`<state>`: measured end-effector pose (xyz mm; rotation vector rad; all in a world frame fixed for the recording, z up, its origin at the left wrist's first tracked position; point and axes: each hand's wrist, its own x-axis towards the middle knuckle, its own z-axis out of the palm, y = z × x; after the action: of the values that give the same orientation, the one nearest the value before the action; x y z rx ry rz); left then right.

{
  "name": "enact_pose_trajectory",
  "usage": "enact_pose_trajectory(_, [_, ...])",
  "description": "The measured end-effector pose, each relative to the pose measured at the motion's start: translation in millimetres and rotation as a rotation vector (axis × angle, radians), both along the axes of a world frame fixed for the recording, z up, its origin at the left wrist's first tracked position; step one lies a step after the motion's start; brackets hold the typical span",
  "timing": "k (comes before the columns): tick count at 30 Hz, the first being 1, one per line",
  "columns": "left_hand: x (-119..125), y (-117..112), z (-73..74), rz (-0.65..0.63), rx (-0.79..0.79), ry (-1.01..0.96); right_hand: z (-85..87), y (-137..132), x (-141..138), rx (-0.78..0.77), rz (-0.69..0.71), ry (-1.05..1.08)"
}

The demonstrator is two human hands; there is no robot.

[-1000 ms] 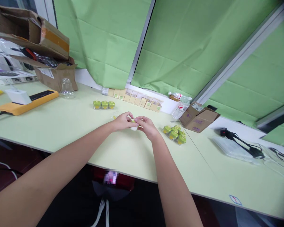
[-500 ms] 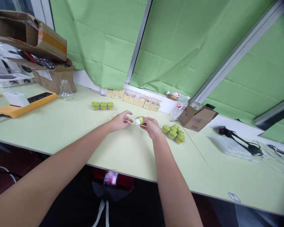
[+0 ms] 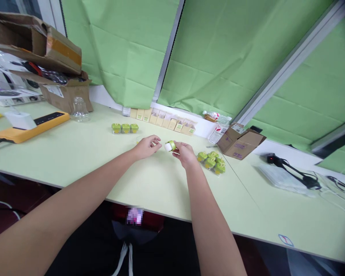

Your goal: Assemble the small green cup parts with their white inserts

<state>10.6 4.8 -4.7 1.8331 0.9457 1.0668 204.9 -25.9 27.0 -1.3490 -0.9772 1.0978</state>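
White drawstring cords (image 3: pixel 124 260) on dark clothing lie nearest the camera, below the front edge of a pale green table (image 3: pixel 74 161). Both forearms reach forward over the tabletop. The right hand (image 3: pixel 185 154) is curled, its fingertips (image 3: pixel 176 146) pinching a small white-and-green cylindrical item (image 3: pixel 170 146) at the green-banded end, with the white end pointing left. The item is held just above the table, between the two hands. The left hand (image 3: pixel 146 147) is open and relaxed, palm down, its fingers (image 3: pixel 158 140) just beside the item and not touching it. Just right of the right hand lies a cluster of green-topped pieces in clear packaging (image 3: pixel 211 163). Beyond the hands stand three similar green-topped pieces (image 3: pixel 125 128) in a row. Farther back, small tan cartons (image 3: pixel 161 119) line the table's rear edge. To the left are an orange power strip (image 3: pixel 31 126) bearing a white adapter (image 3: pixel 20 120), a clear bell-shaped jar (image 3: pixel 79 110) and an open cardboard box (image 3: pixel 63 96). To the right are a flattened cardboard box (image 3: pixel 238 142) and a black cable (image 3: pixel 293 175) on clear plastic. Green curtains (image 3: pixel 123 46) hang behind
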Motion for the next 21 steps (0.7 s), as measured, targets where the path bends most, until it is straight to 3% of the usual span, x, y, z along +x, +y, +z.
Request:
enact_pose_trajectory(3, [2.8,-1.4,-0.5,-0.051,0.002,-0.022,-0.5,0.1,-0.1,0.003,0.015,-0.004])
enact_pose_trajectory(8, [-0.7,7.2,-11.4,0.059,0.073,0.108,-0.6,0.5,1.2,-0.007,0.013,0.023])
enact_pose_trajectory(11, [-3.1,8.8,-7.5,0.104,0.184,0.114,0.0,0.5,1.5,-0.005,0.007,0.025])
enact_pose_trajectory(16, [-13.5,11.6,5.4,0.417,0.510,0.169,-1.5,1.3,2.4,0.002,-0.002,0.003])
enact_pose_trajectory(18, [-20.1,16.9,3.0,0.527,0.509,0.253,-3.2,2.3,3.3,0.017,-0.010,-0.027])
enact_pose_trajectory(21, [-27.0,25.9,-7.3,0.497,0.338,0.433,-5.5,3.9,4.1,0.054,-0.028,-0.077])
